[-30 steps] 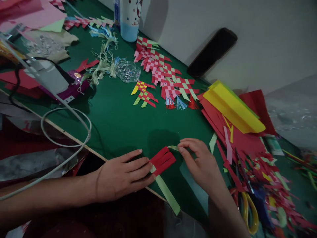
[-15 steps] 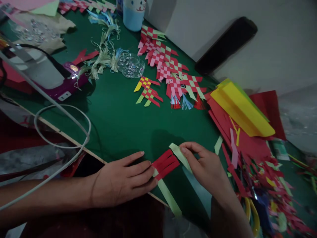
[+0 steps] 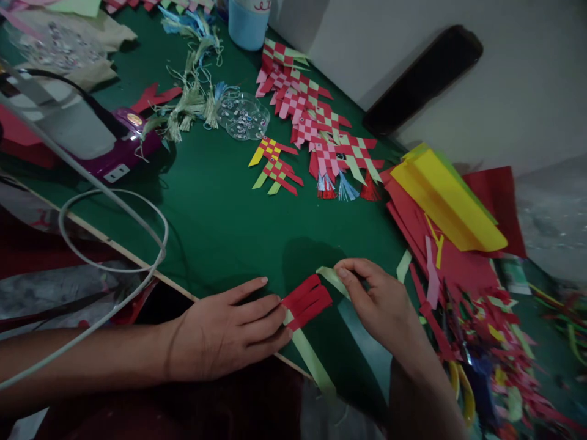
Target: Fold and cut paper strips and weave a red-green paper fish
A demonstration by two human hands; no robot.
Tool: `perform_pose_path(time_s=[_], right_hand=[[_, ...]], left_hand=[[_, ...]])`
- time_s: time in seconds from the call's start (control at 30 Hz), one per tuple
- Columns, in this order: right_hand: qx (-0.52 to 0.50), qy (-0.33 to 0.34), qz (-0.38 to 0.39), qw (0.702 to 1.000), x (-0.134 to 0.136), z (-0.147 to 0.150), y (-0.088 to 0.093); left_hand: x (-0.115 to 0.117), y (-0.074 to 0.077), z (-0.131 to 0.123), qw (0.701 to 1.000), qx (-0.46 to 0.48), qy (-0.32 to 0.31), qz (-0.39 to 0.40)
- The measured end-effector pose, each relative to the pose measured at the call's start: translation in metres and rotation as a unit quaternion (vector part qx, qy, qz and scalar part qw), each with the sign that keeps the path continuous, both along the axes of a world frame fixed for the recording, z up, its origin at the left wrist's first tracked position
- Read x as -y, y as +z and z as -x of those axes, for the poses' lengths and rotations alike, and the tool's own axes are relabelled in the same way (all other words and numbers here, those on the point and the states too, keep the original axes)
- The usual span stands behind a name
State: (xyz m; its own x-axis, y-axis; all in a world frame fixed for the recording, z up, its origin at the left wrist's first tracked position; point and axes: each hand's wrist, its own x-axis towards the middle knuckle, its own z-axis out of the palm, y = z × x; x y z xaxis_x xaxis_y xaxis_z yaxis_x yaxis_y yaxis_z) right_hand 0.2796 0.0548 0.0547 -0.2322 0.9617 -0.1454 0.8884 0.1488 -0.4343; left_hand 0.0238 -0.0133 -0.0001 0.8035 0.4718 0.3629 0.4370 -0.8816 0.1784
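A red paper piece (image 3: pixel 308 300) cut into strips lies near the table's front edge. My left hand (image 3: pixel 243 324) rests flat with fingers spread, its fingertips on the left end of that piece. A pale green strip (image 3: pixel 314 363) runs from beneath the fingertips over the table edge. Between the thumb and forefinger of my right hand (image 3: pixel 373 299) is another pale green strip (image 3: pixel 331 280), its free end beside the upper right corner of the red piece.
Woven paper fish (image 3: pixel 321 122), a dish of small eyes (image 3: pixel 243 116) and tassels (image 3: pixel 192 98) lie farther back. Yellow paper (image 3: pixel 447 201), red sheets and scraps (image 3: pixel 504 342) are at the right. A white cable (image 3: pixel 160 244) loops at the left beside a purple device (image 3: pixel 119 153).
The strip in my right hand has tilted, its free end now slightly right and lower. My left hand stays nearly still on the red piece. The view has shifted slightly.
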Motion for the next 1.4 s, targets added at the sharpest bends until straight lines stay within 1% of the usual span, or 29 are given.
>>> perform_pose_path(time_s=[0.2, 0.43, 0.6, 0.87, 0.97, 1.17, 1.3, 1.4], right_hand=[[0.007, -0.031, 0.061, 0.998, 0.000, 0.000, 0.002], [-0.008, -0.029, 0.106, 0.994, -0.002, 0.002, 0.010], [-0.024, -0.024, 0.120, 0.992, -0.006, 0.001, 0.013], [0.001, -0.031, 0.093, 0.995, -0.009, -0.005, 0.004], [0.012, -0.020, 0.095, 0.995, -0.008, -0.004, 0.006], [-0.002, -0.035, 0.098, 0.995, -0.003, 0.001, 0.011], [0.004, -0.031, 0.112, 0.993, 0.001, 0.003, 0.011], [0.006, -0.042, 0.110, 0.993, 0.001, 0.004, 0.010]], left_hand=[[0.000, 0.000, 0.000, 1.000, -0.005, -0.004, 0.003], [0.000, 0.001, 0.000, 1.000, 0.002, 0.000, 0.002], [-0.001, 0.001, 0.000, 1.000, 0.008, 0.000, 0.002], [-0.001, 0.000, 0.000, 1.000, 0.009, -0.001, 0.005], [0.000, 0.000, 0.000, 1.000, 0.011, -0.001, 0.006], [-0.001, 0.001, 0.000, 1.000, 0.007, -0.004, 0.006], [0.000, 0.000, -0.001, 1.000, 0.009, 0.002, 0.004], [0.000, -0.001, 0.000, 1.000, 0.015, 0.002, 0.004]])
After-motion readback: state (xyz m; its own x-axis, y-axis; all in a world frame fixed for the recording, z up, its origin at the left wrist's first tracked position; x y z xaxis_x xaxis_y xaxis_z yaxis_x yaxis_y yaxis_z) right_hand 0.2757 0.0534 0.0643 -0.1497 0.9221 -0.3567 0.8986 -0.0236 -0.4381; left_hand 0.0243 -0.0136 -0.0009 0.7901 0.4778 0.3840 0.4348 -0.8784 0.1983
